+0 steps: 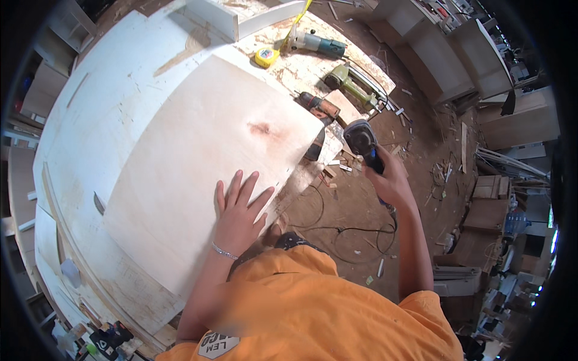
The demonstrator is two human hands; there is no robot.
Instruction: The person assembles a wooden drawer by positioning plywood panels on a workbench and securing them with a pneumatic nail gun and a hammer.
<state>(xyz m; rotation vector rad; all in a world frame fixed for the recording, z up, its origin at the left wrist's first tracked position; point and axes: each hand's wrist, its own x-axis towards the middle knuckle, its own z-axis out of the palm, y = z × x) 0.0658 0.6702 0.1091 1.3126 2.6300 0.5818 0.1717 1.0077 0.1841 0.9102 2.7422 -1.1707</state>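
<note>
My left hand (239, 210) lies flat with spread fingers on a pale plywood panel (198, 132), near its right-hand edge. A reddish-brown stain marks the panel's upper right part, and small dark marks run along the edge nearest me. In my right hand (390, 178) is a black nail gun (361, 138), gripped by its handle, raised off to the right of the panel. A dark hose (394, 219) hangs below that hand. The nail gun's nose is hidden from this angle.
A yellow tape measure (265, 57), a teal power tool (318, 43), a green nail gun (349, 82) and an orange-black drill (321, 108) lie beyond the panel. A white board (90, 138) lies beneath it. Scraps and hose cover the brown floor (355, 207); cabinet boxes (430, 57) stand right.
</note>
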